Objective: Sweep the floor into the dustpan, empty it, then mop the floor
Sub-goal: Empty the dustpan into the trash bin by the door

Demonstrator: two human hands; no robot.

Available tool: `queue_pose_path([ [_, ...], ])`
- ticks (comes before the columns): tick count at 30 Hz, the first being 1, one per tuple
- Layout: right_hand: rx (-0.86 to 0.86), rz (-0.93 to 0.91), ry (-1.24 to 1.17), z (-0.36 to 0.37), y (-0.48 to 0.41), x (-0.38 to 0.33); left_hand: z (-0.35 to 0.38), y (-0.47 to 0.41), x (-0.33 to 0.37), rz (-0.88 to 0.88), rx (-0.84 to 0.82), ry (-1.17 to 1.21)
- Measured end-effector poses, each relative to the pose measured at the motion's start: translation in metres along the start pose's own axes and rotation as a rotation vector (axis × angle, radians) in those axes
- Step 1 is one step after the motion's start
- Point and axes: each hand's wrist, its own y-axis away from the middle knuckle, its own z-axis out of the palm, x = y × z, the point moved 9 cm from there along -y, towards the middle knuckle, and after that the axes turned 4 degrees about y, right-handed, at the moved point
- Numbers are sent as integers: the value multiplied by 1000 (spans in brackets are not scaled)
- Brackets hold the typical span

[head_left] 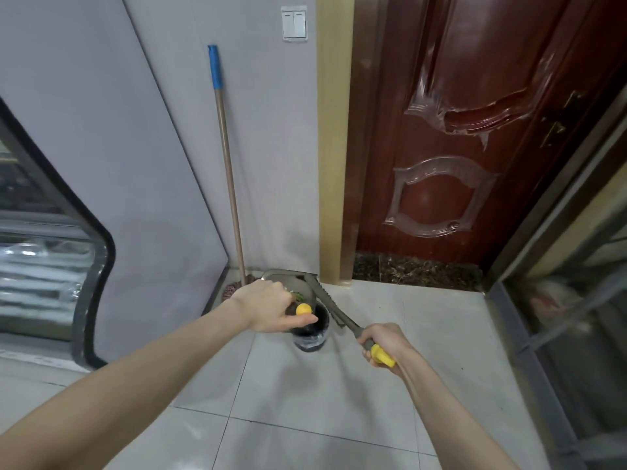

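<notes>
R hand point(383, 340) grips pan point(288, 281) handle, L hand point(268, 305) grips broom point(303, 309) top; pan's off-centre over bin point(310, 340), so scraps point(298, 295) prob. spill onto floor.

A white double light switch point(294, 23) sits on the grey wall point(271, 147) at twelve o'clock. At two o'clock stands a dark red door point(475, 79) with peeling clear film point(441, 195), its gold frame point(334, 147) alongside. A black-edged glass panel point(40, 266) stands at nine o'clock.

Right hand point(386, 340) gripping dustpan point(291, 280), tilted at bin point(310, 338), left hand point(268, 307) holding yellow-capped handle point(303, 309)
</notes>
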Motion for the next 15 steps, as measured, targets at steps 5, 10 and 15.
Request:
queue_pose_path([
  [5, -2, 2, -21, -4, 0, 3, -1, -10, 0, -1, 51, 52],
  [10, 3, 3, -35, -11, 0, 6, -1, -19, 7, 24, 72, 59],
  [15, 0, -8, -42, -17, 3, 8, -3, -14, 24, 52, 18, -34],
])
